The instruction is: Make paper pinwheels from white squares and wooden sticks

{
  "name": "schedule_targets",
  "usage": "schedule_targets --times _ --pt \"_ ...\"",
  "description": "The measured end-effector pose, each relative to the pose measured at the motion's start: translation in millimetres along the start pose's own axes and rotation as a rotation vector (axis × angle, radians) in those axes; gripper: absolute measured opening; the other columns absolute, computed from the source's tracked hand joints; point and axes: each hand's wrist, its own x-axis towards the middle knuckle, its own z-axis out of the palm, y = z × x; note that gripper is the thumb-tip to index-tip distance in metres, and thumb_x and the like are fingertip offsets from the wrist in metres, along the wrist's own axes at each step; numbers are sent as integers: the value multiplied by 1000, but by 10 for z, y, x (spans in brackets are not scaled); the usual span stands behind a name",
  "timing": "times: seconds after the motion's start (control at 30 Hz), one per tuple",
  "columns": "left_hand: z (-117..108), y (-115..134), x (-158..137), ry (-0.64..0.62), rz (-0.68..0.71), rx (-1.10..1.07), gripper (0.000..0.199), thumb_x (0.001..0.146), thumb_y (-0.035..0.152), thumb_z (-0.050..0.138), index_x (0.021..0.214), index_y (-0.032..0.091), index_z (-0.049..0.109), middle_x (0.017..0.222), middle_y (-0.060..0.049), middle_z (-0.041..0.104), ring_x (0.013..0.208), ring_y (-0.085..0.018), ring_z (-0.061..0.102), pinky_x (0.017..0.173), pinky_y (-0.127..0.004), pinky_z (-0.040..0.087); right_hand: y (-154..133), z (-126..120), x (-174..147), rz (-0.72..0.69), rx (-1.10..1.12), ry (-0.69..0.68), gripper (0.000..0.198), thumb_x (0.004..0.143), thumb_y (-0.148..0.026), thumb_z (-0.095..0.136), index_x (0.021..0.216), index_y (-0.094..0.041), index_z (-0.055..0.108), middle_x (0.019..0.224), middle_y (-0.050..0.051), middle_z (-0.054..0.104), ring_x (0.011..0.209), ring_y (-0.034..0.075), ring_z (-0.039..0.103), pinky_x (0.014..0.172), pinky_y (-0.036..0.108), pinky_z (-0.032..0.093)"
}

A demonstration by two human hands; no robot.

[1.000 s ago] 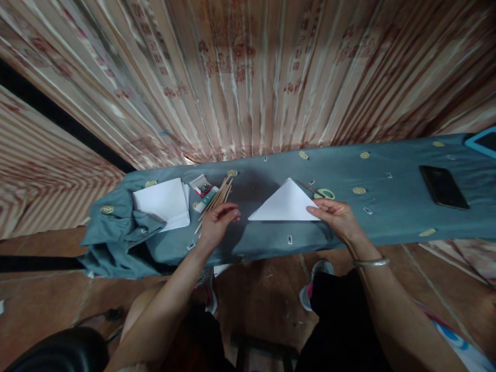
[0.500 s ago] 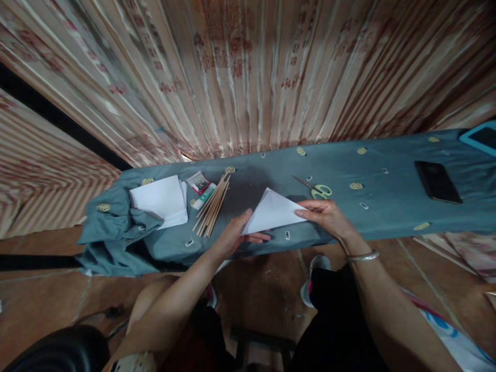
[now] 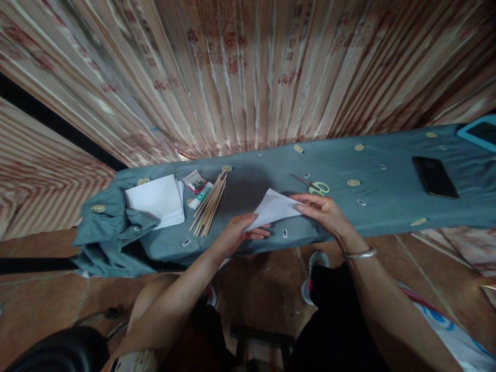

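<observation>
A white sheet of paper (image 3: 276, 207), folded into a triangle, is held above the cloth between my two hands. My left hand (image 3: 244, 228) grips its lower left corner, thumb on top and fingers beneath. The right corner is pinched between the thumb and fingers of my right hand (image 3: 320, 209), which wears a silver bangle at the wrist. Just beyond my right hand lie scissors (image 3: 318, 187) with light green handles. Left of my left hand is a bundle of thin wooden sticks (image 3: 209, 209).
A stack of white paper (image 3: 155, 199) lies at the left, beside a small packet (image 3: 196, 182) and a green-and-white eraser (image 3: 202, 194). A black phone (image 3: 434, 177) and a blue-edged tablet (image 3: 478, 132) are to the right. The blue-grey cloth (image 3: 263, 170) covers a narrow table before a curtain (image 3: 240, 93).
The folded paper has tilted slightly, and its visible face looks narrower. My right fingers have shifted along its right corner. The whole view has moved a little.
</observation>
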Motion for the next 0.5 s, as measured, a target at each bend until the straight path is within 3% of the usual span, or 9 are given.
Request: schedule_targets --times 0.17,0.3,0.5 --pt "-32 -44 54 153 92 127 44 54 37 88 87 10 76 75 -6 74 62 -14 65 60 -23 48 -9 -34 22 -21 2 5 53 67 -53 81 110 -24 73 116 7 74 102 24 68 94 39 53" --pt "-115 -63 121 293 237 297 34 58 35 81 82 12 78 62 0 68 55 -12 55 54 -22 39 18 -44 40 -28 8 34 50 73 -54 76 114 -26 69 122 6 71 115 25 64 104 42 48" --pt "-168 19 190 422 347 399 34 63 37 74 85 12 78 64 0 68 56 -15 56 55 -25 41 113 290 26 92 264 -80 85 58 -50 88 131 -27 50 102 5 77 98 25 72 94 43 55"
